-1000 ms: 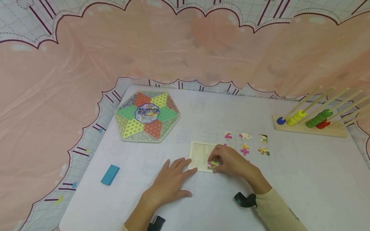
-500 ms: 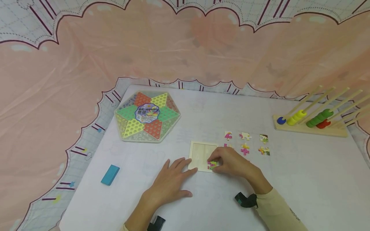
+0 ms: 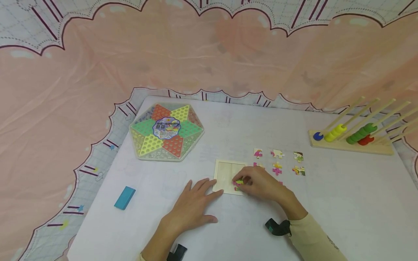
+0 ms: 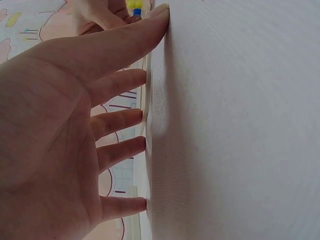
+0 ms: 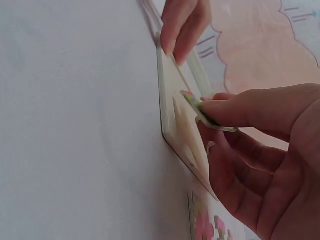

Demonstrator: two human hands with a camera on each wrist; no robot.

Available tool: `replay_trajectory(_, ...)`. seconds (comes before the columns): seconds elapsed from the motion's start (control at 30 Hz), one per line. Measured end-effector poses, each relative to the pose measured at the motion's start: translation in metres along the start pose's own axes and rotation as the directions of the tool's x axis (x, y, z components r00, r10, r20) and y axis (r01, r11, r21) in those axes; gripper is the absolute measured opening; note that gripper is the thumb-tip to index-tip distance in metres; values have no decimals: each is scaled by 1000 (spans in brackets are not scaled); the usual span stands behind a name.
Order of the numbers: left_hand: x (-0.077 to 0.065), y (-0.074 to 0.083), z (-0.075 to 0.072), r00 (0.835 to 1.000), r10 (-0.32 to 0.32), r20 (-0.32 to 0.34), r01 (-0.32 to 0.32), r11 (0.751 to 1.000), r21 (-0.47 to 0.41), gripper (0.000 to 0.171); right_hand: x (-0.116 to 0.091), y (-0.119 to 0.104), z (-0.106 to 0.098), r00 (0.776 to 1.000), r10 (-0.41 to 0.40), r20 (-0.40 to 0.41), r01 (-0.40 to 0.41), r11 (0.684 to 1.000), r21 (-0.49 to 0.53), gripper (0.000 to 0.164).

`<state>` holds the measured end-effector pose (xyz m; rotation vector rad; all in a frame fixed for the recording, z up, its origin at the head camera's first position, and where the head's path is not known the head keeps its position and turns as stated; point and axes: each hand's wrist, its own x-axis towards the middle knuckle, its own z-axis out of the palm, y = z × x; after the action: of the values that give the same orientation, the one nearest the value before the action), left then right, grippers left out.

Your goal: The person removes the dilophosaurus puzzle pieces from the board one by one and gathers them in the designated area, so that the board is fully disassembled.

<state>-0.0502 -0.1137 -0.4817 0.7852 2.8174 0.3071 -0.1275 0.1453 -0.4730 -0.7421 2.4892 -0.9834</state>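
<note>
My right hand [image 3: 262, 183] pinches a colourful puzzle piece [image 3: 237, 183] between thumb and fingers, over the lower right corner of a shallow wooden puzzle tray [image 3: 225, 171]. In the right wrist view that puzzle piece [image 5: 193, 102] is tilted, held just above the tray's [image 5: 175, 102] bare wooden floor. Fingers spread, my left hand [image 3: 192, 206] rests flat beside the tray, with fingertips at its left rim. The left wrist view shows the left hand's palm [image 4: 45, 135] and its fingertips down at the table surface.
Several loose puzzle pieces [image 3: 277, 169] lie right of the tray, some partly hidden by the right hand. A hexagonal Chinese checkers set [image 3: 147, 130] sits back left, a blue block [image 3: 125, 198] at left. A wooden bead-counting rack [image 3: 351, 145] stands at the far right.
The puzzle piece in my right hand has tilted and shifted slightly left, with the fingertips. My left hand stays in place at the tray.
</note>
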Motion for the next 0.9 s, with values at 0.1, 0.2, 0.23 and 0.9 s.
replay_trajectory(0.1, 0, 0, 0, 1000, -4, 4, 4, 1000, -3, 78, -2, 1, -3, 1000, 1, -26, -1, 1000, -1, 20)
replay_trajectory(0.2, 0, 1, -1, 1000, -9, 9, 9, 1000, -6, 78, -4, 3, -8, 999, 22, -48, -23, 1000, -11, 23)
replay_trajectory(0.23, 0, 1, -1, 1000, -10, 10, 10, 1000, -7, 78, -4, 4, -10, 998, 36, -52, -37, 999, -8, 24)
replay_trajectory(0.9, 0, 1, 0, 1000, 0, -6, 0, 1000, -9, 78, -65, 44, -65, 957, 144, -252, -146, 989, 13, 28)
